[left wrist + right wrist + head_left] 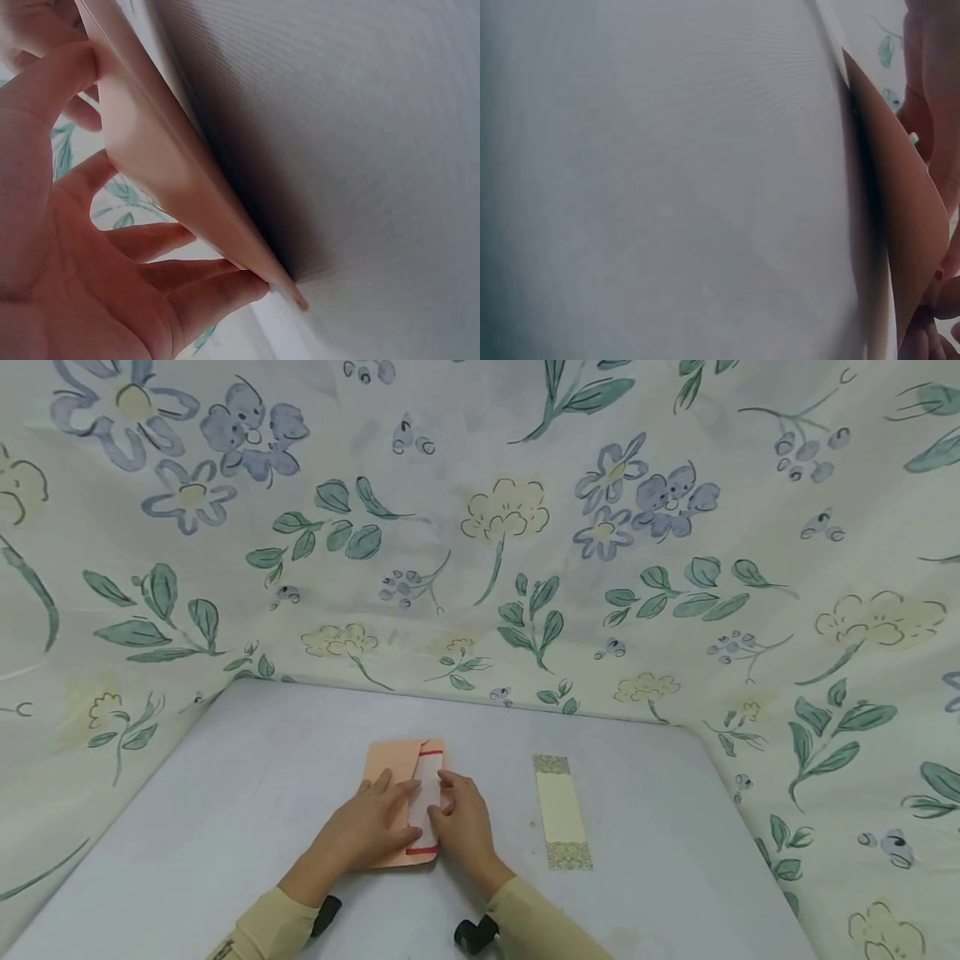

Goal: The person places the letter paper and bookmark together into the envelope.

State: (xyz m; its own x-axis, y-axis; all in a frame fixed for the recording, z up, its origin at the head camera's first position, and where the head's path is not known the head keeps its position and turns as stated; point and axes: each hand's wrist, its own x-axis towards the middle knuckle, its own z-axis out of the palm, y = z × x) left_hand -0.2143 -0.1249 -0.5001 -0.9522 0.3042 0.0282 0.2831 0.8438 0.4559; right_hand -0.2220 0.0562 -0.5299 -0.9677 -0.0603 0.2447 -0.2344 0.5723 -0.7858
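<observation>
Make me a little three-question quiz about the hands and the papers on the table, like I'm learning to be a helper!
1. Pick one: what colour are the bands on the white strip? A) blue B) red C) green
2. True or false: the right hand touches the cream strip with patterned ends.
3. Fill the gap: the ____ hand lies across the peach folded paper, left of the white strip.

Key: 1. B. 2. False; the cream strip lies apart, to that hand's right. 3. Left.
</observation>
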